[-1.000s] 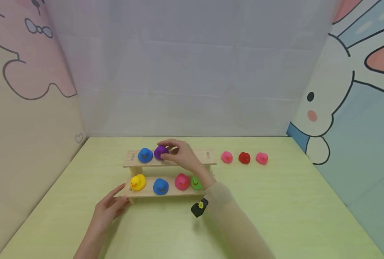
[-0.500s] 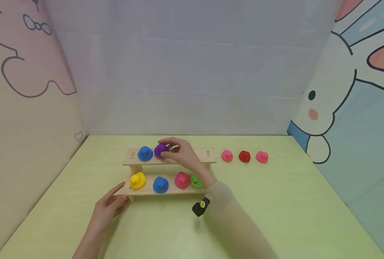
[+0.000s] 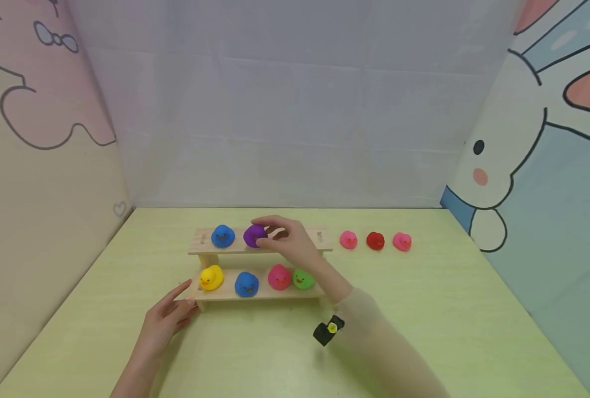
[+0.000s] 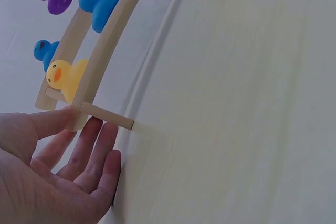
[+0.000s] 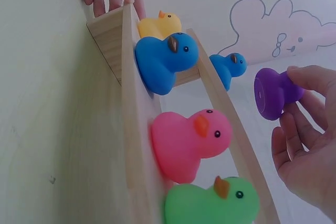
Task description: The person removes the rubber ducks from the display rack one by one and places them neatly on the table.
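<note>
My right hand pinches a purple rubber duck between thumb and fingers, over the upper tier of a two-tier wooden shelf. In the right wrist view the purple duck is tilted, its flat base showing, apart from the board. A blue duck sits left of it on that tier. My left hand grips the lower tier's left end, thumb and fingers about the corner. Along the lower tier stand a yellow duck, another blue duck, a pink duck and a green duck.
Right of the shelf, two small pink ducks flank a red duck on the pale green table. A white cloth wall stands behind, with cartoon-printed panels at both sides.
My right hand and the purple duck have shifted slightly right, widening the gap from the upper blue duck. More of the green duck shows. The left hand stays in place.
</note>
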